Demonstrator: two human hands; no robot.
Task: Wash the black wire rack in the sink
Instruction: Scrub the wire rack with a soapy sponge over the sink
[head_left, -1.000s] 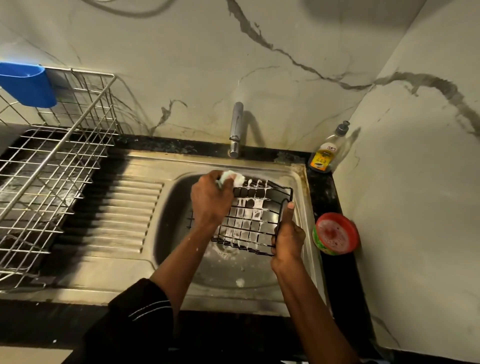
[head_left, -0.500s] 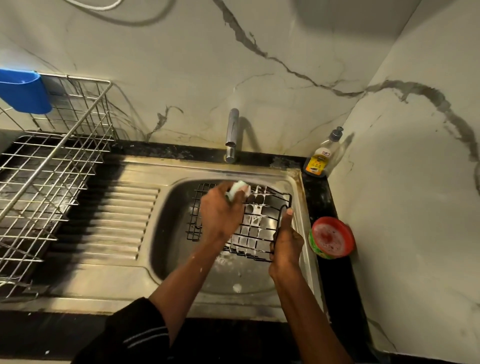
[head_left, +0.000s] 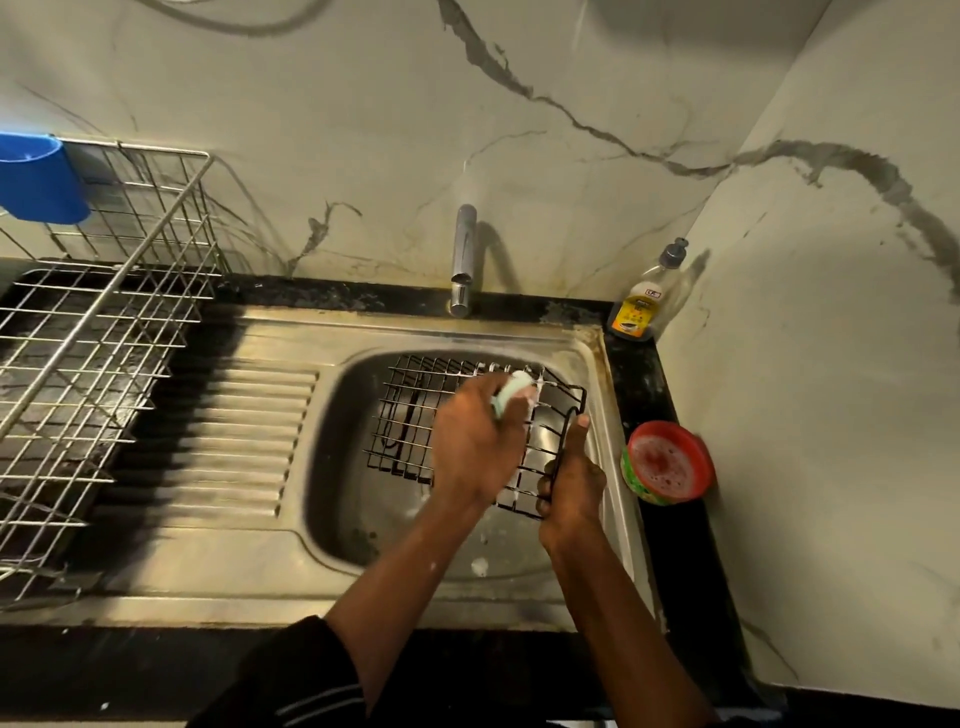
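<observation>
The steel sink (head_left: 332, 467) fills the middle, with a wire dish basket (head_left: 93, 364) on the counter to its left. The black wire rack (head_left: 410, 415) lies inside the basin, streaked with foam, and the right hand (head_left: 571, 483) curls round its right edge with the thumb lying up along the wire. The left hand (head_left: 472, 447) grips a pale sponge (head_left: 514, 387) against the rack's far side.

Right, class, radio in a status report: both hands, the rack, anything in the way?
Left hand grips sponge against black wire rack. Right hand grips rack's right edge, above sink. Suds on wires; nothing blocking.
</observation>
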